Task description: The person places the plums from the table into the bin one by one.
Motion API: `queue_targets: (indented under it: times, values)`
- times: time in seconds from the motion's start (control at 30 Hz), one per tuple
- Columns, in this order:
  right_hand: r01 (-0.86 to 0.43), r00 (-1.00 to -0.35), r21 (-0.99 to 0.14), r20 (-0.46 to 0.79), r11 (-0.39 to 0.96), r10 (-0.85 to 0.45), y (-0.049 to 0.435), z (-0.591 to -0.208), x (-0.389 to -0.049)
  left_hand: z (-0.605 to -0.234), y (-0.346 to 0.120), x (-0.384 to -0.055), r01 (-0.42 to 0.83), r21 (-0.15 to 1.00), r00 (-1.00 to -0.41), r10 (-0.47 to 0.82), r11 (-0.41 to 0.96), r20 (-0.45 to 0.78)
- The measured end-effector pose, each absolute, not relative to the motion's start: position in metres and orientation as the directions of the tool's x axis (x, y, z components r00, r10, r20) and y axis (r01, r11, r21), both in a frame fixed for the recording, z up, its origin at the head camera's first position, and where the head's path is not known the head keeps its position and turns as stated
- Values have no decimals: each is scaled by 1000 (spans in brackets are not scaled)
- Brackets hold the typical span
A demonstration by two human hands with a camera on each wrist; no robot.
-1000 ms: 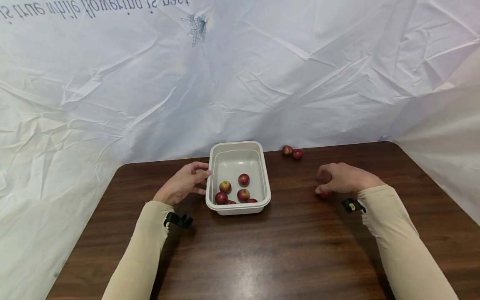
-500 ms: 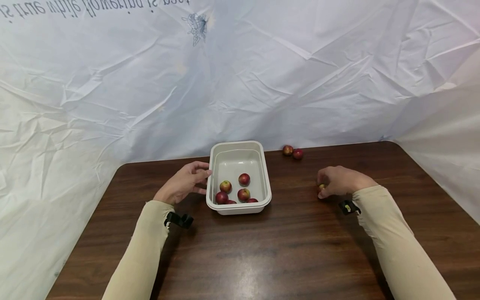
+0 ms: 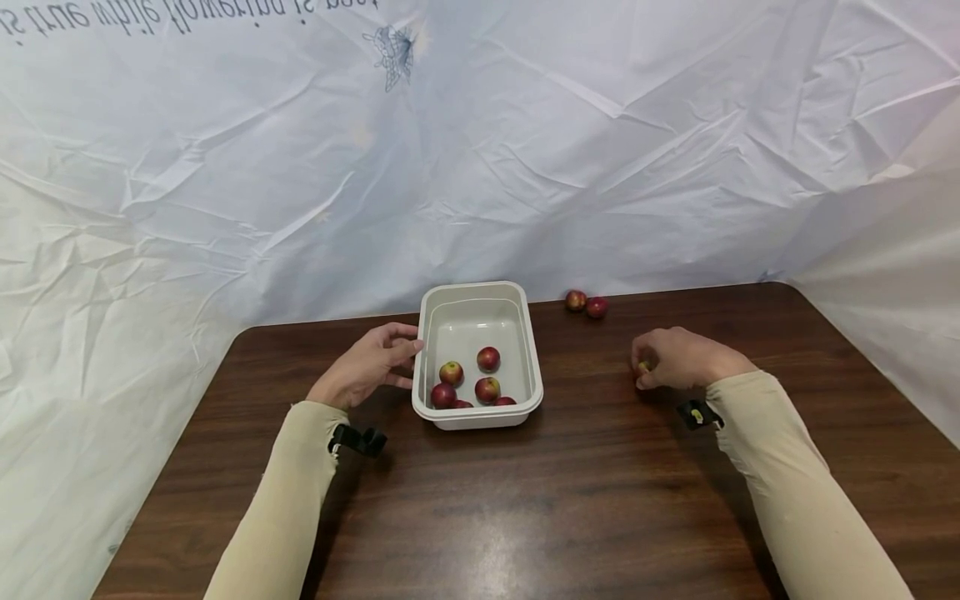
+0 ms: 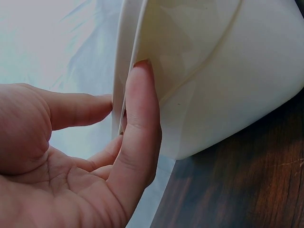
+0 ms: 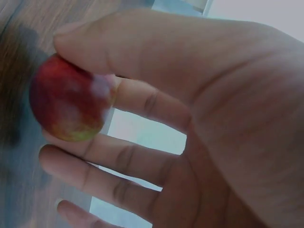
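Observation:
A light grey plastic tub (image 3: 478,422) stands on the table with several small red and yellow apples (image 3: 487,360) inside, mostly at its near end. My left hand (image 3: 367,367) is at the tub's left side. In the left wrist view its thumb and fingers pinch the rim (image 4: 128,52) from both sides. Over the right part of the table, my right hand (image 3: 682,360) holds one apple (image 5: 69,99) between thumb and fingertips. In the head view the fingers mostly hide that apple. Its remaining fingers are spread beneath it in the right wrist view.
Two more apples, one mottled (image 3: 575,301) and one darker red (image 3: 597,307), lie side by side at the table's back edge, right of the tub. A wrinkled white sheet (image 3: 600,167) hangs behind the brown wooden table (image 3: 480,517).
My right hand has come down over the apple at right and pinched it, then shifted slightly up and left. The left hand and the tub have stayed in place.

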State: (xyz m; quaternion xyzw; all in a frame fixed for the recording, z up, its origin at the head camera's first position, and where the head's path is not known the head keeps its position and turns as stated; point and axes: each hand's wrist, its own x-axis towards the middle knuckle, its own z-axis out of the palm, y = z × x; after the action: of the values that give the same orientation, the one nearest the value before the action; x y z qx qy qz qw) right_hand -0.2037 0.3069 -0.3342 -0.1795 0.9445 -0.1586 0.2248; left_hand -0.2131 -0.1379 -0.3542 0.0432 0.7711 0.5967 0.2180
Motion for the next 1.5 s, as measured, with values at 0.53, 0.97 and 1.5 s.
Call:
queue_targets:
  times: [0.53, 0.97, 1.5]
  values:
    - [-360, -876, -361, -186, 860, -444, 301, -328, -201, -354, -138, -212, -195, 940, -901, 328, 278, -284]
    - [-491, -860, -312, 23, 813, -510, 290, -326, -199, -355, -137, -214, -203, 938, -900, 325, 280, -292]
    - [-545, -838, -243, 169, 802, -519, 267, -320, -190, -355, -138, -213, -204, 940, -899, 329, 273, -290]
